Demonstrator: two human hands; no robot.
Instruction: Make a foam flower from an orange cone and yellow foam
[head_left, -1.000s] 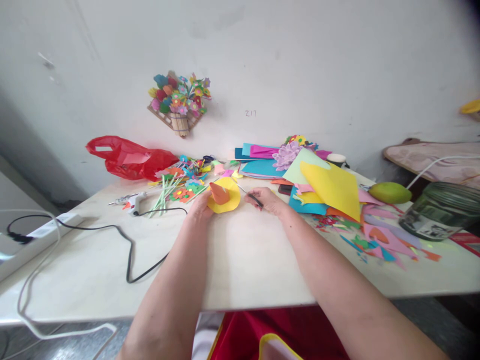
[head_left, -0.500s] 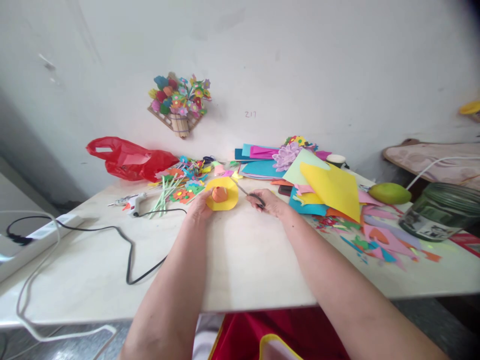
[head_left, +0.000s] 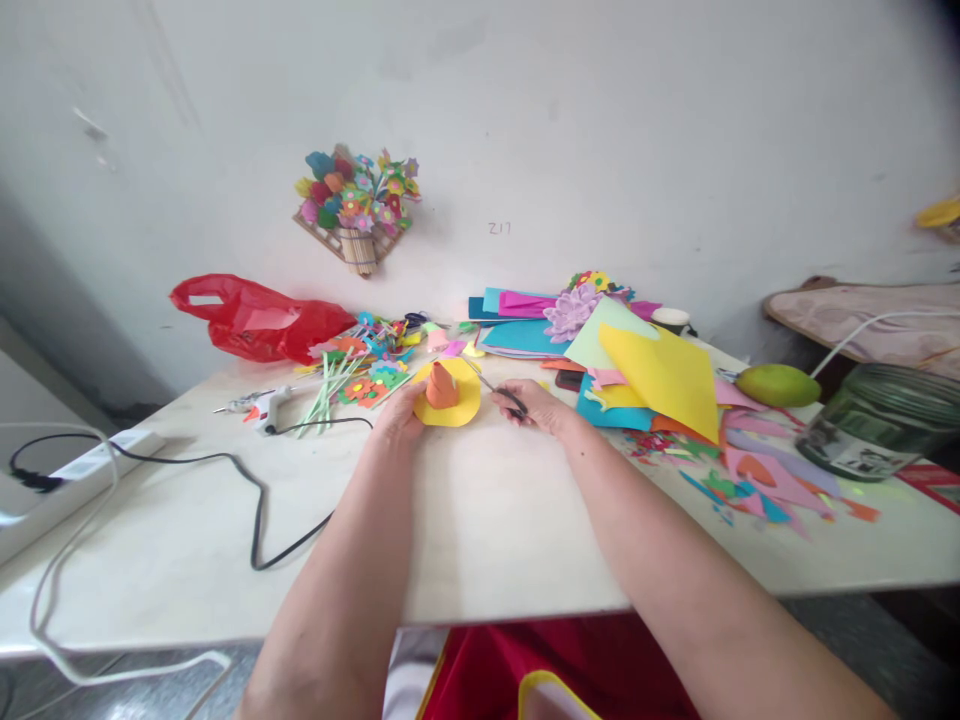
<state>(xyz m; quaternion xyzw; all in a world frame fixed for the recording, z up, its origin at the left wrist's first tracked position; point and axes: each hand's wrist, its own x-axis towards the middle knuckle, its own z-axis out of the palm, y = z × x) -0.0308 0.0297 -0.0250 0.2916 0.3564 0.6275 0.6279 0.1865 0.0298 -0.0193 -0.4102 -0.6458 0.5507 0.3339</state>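
My left hand (head_left: 401,412) grips the left edge of a round yellow foam piece (head_left: 466,405) with an orange cone (head_left: 441,388) standing at its middle, much like a small brimmed hat. The cone's tip points up and slightly away. In my right hand (head_left: 531,402) is a pair of scissors (head_left: 511,399) with dark handles, fingers closed round them. Their blades reach up and left to the right edge of the yellow brim; whether they touch it I cannot tell.
Left of my arms lie a white glue gun (head_left: 271,408) with its black cord, pale green sticks (head_left: 328,392) and a red plastic bag (head_left: 262,318). On the right are foam sheets (head_left: 664,375), scraps (head_left: 765,478), a green mango (head_left: 778,384) and a glass jar (head_left: 874,425).
The yellow piece has tilted in my left hand, so the orange cone now shows upright from the side. Its brim looks rounder at the right. The scissors stay beside it.
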